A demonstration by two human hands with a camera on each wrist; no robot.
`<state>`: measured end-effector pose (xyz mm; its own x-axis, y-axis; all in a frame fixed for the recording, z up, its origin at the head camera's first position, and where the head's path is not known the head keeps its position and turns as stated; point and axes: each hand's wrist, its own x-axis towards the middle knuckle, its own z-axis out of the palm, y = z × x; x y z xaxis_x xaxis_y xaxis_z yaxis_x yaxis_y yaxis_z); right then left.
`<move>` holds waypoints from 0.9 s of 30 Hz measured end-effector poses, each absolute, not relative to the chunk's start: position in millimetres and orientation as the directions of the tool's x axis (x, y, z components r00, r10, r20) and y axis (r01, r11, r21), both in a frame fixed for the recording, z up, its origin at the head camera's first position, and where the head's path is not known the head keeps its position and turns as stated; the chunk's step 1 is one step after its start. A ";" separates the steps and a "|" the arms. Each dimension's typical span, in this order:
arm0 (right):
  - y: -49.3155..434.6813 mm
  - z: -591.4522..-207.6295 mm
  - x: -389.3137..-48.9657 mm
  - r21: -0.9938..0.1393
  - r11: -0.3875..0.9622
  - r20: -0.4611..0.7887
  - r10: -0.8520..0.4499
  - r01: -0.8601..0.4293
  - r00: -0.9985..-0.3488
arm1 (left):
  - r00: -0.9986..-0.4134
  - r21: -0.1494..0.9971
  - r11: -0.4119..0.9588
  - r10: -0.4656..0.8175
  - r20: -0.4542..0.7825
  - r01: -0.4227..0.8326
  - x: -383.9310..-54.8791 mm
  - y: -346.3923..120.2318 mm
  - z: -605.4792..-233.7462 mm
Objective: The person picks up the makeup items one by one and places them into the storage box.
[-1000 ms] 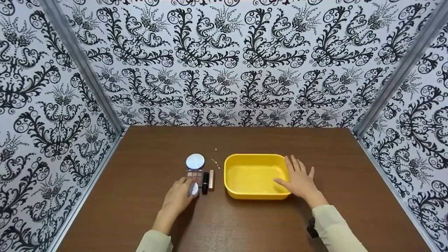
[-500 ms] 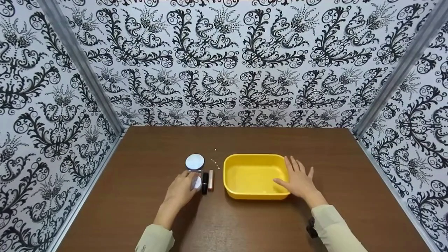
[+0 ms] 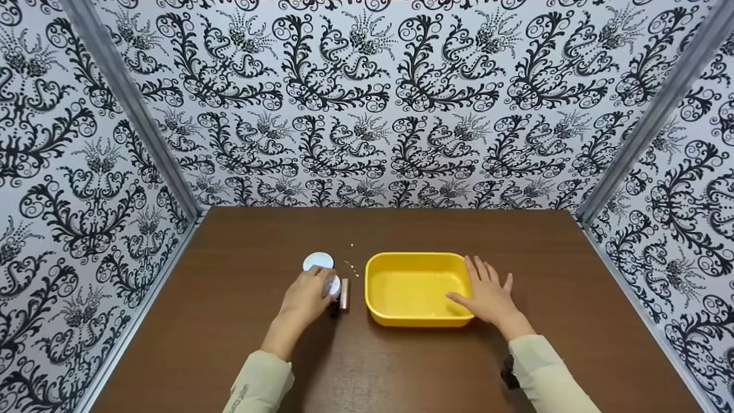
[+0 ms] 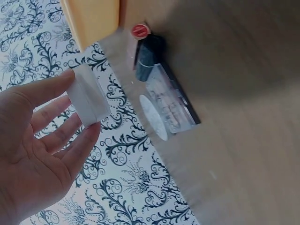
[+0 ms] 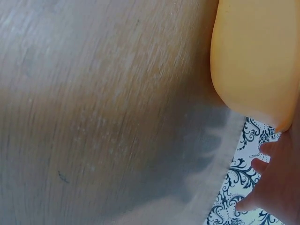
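Observation:
My left hand pinches a small round white jar between thumb and fingertips, raised over the other makeup. Below it in the left wrist view lie an eyeshadow palette, a black lipstick tube and a flat round white-topped compact. From the head, the hand hides the palette. Beside the black tube is a slim rose-gold tube with a red end. My right hand rests with spread, straight fingers on the right rim of a yellow plastic tub, thumb reaching over the inside.
The brown table is enclosed by walls with black-and-white scroll patterns. Small white specks lie between the makeup and the tub. A small black device shows by the right sleeve.
My left hand has moved up and to the right with the white jar, now over the palette and black tube. The right hand has stayed on the tub.

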<state>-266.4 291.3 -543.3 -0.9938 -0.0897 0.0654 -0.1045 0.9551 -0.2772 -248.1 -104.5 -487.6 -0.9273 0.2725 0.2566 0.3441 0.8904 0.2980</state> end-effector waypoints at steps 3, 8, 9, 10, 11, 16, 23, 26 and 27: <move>290.9 -543.7 -266.2 -0.283 0.954 0.066 -0.088 -0.104 -0.994 | -0.919 0.300 0.883 0.281 0.275 0.360 -250.8 -99.7 -483.2; 291.0 -543.3 -266.2 -0.282 0.953 0.068 -0.094 -0.109 -0.993 | -0.924 0.314 0.878 0.290 0.251 0.361 -255.0 -90.1 -474.9; 290.9 -543.0 -266.2 -0.281 0.953 0.067 -0.093 -0.109 -0.993 | -0.925 0.319 0.877 0.291 0.244 0.360 -255.9 -87.9 -473.2; 290.7 -542.9 -266.2 -0.281 0.954 0.067 -0.093 -0.109 -0.993 | -0.926 0.323 0.875 0.293 0.239 0.360 -256.7 -85.9 -471.6; 290.7 -542.8 -266.2 -0.280 0.954 0.066 -0.093 -0.108 -0.993 | -0.926 0.329 0.872 0.295 0.237 0.362 -257.5 -83.9 -470.3; 290.6 -543.1 -266.5 -0.276 0.955 0.061 -0.094 -0.107 -0.994 | -0.908 0.341 0.849 0.326 0.264 0.404 -263.4 -74.7 -467.0; 290.5 -542.3 -267.1 -0.276 0.955 0.061 -0.090 -0.103 -0.994 | -0.913 0.349 0.847 0.338 0.230 0.402 -270.1 -58.6 -464.3; 290.3 -541.9 -267.3 -0.277 0.955 0.050 -0.091 -0.101 -0.995 | -0.917 0.354 0.847 0.344 0.202 0.396 -270.8 -50.3 -463.6; 290.4 -541.9 -267.4 -0.275 0.956 0.047 -0.091 -0.101 -0.995 | -0.916 0.355 0.846 0.349 0.197 0.398 -270.7 -47.5 -463.4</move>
